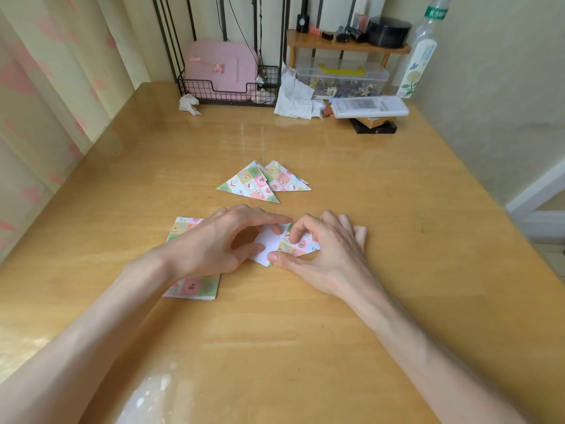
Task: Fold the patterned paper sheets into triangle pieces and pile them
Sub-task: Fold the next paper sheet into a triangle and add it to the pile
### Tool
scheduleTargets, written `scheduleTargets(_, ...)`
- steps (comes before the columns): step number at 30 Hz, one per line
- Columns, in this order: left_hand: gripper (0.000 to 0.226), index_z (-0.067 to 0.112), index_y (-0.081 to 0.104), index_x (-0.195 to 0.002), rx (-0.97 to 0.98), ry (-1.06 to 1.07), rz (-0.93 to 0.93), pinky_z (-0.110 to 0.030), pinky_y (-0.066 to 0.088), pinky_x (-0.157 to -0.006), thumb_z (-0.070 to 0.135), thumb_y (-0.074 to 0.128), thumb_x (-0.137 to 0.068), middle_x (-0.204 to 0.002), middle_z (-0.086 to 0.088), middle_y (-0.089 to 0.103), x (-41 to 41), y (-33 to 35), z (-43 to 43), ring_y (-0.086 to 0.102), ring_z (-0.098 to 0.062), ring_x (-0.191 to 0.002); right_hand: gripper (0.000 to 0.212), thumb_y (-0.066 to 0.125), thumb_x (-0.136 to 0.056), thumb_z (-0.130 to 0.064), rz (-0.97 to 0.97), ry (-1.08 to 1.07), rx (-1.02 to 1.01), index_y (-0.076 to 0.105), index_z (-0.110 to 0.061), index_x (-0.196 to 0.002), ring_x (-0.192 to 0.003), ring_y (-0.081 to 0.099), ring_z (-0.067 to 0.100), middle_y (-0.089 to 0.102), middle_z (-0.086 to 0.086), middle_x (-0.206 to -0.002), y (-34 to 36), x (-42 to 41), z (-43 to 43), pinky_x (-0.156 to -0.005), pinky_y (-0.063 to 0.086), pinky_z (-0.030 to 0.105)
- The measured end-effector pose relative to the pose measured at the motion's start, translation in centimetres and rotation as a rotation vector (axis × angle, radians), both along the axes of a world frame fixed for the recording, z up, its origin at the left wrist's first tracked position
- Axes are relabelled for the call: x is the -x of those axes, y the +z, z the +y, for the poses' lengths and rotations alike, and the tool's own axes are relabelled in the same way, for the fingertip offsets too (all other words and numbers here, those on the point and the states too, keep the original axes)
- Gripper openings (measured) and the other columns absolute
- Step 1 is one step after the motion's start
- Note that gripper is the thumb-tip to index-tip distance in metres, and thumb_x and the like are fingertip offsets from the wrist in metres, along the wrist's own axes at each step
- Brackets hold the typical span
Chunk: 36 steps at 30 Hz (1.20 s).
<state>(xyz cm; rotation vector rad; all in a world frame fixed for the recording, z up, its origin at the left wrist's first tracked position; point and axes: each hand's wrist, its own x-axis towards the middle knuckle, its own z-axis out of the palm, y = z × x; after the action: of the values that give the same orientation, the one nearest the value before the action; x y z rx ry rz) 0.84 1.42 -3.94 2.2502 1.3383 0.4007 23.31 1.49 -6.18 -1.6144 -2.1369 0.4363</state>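
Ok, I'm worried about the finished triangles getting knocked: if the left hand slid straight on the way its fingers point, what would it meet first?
Most likely the right hand, whose fingers sit just ahead on the sheet being folded; the triangle pile lies farther back, off that line.

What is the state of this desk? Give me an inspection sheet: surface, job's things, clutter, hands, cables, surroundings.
Surface: wooden table, glossy, glare patches near the front.
Job's things: sheet being folded, white back showing; two folded triangles overlapping beyond it; stack of unfolded sheets under the left forearm.
Clutter: crumpled tissue, wire basket holding a pink case, clear plastic box, bottle, all at the far edge.
Hands: left hand and right hand both pinch the sheet.
Cables: black cords hang behind the basket.
Surroundings: curtain left, plain wall right.
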Motion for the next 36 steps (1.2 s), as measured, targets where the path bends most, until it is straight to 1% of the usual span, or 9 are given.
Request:
scheduleTargets(5,0.055,0.051,0.046,-0.144,0.002,0.019,-0.022,-0.036,0.035,-0.113,0.034,0.068,-0.096,-0.128,0.033,0.057,-0.2,0.1,-0.1,0.047,0.000,-0.128,0.051,0.065,-0.068,-0.083,0.007,0.004,0.010,0.056,-0.038,-0.090,-0.101,0.041,0.007,0.045,-0.020,-0.091,-0.1,-0.1,0.1,-0.090,0.026,0.035)
scheduleTargets(9,0.059,0.050,0.046,-0.145,-0.002,0.011,-0.009,-0.036,0.034,-0.114,0.035,0.072,-0.094,-0.130,0.034,0.056,-0.3,0.2,0.0,0.046,0.001,-0.128,0.034,0.071,-0.078,-0.069,0.035,-0.001,0.021,0.061,-0.038,-0.087,-0.101,0.041,0.007,0.045,-0.019,-0.089,0.0,-0.3,0.4,-0.084,0.020,0.032)
scheduleTargets(14,0.059,0.050,0.048,-0.143,-0.019,0.018,-0.014,-0.035,0.035,-0.114,0.037,0.074,-0.092,-0.128,0.033,0.057,-0.5,0.2,-0.2,0.048,-0.001,-0.128,0.035,0.073,-0.076,-0.069,0.053,-0.002,0.026,0.063,-0.038,-0.089,-0.099,0.041,0.006,0.043,-0.019,-0.087,0.0,-0.3,0.4,-0.085,0.022,0.033)
scheduleTargets(20,0.062,0.048,0.048,-0.143,-0.007,0.012,-0.007,-0.038,0.035,-0.113,0.039,0.077,-0.089,-0.127,0.032,0.058,-0.6,0.4,-0.1,0.048,-0.001,-0.127,0.030,0.075,-0.078,-0.064,0.086,0.002,0.020,0.064,-0.037,-0.088,-0.094,0.041,0.003,0.045,-0.017,-0.084,0.2,-0.7,0.6,-0.087,0.025,0.033)
scheduleTargets(23,0.060,0.049,0.051,-0.140,-0.032,0.023,-0.033,-0.038,0.037,-0.111,0.055,0.073,-0.085,-0.124,0.033,0.058,-0.9,0.2,-0.3,0.049,0.002,-0.124,0.030,0.074,-0.079,-0.065,0.082,0.004,0.009,0.064,-0.038,-0.089,-0.094,0.041,0.003,0.045,-0.016,-0.085,0.2,-0.8,0.5,-0.087,0.025,0.033)
scheduleTargets(25,0.061,0.048,0.056,-0.136,-0.055,0.050,-0.063,-0.039,0.040,-0.107,0.064,0.073,-0.079,-0.118,0.030,0.060,-1.4,0.0,-0.3,0.050,0.003,-0.117,0.030,0.073,-0.079,-0.065,0.082,0.007,0.000,0.064,-0.038,-0.090,-0.095,0.041,0.003,0.045,-0.016,-0.085,0.1,-0.8,0.4,-0.087,0.025,0.033)
scheduleTargets(28,0.061,0.048,0.060,-0.131,-0.086,0.063,-0.077,-0.041,0.043,-0.101,0.064,0.076,-0.075,-0.112,0.026,0.060,-2.0,-0.3,-0.1,0.050,0.002,-0.107,0.031,0.073,-0.079,-0.065,0.083,0.012,0.001,0.064,-0.038,-0.091,-0.095,0.042,0.004,0.045,-0.016,-0.085,0.1,-0.8,0.6,-0.088,0.025,0.033)
scheduleTargets(32,0.061,0.048,0.059,-0.132,-0.077,0.055,-0.078,-0.040,0.042,-0.101,0.064,0.076,-0.076,-0.114,0.026,0.059,-1.7,-0.6,0.1,0.050,-0.001,-0.111,0.031,0.078,-0.075,-0.064,0.116,0.023,0.004,0.065,-0.038,-0.087,-0.092,0.044,0.001,0.051,-0.013,-0.083,0.3,-1.2,0.9,-0.082,0.024,0.032)
scheduleTargets(36,0.053,0.046,0.063,-0.125,-0.082,0.052,-0.074,-0.041,0.042,-0.102,0.064,0.074,-0.077,-0.115,0.024,0.060,-1.8,-0.7,0.0,0.051,-0.003,-0.112,0.036,0.075,-0.072,-0.069,0.060,0.009,-0.061,0.066,-0.038,-0.090,-0.095,0.039,0.002,0.045,-0.018,-0.087,0.3,-1.2,0.8,-0.080,0.021,0.032)
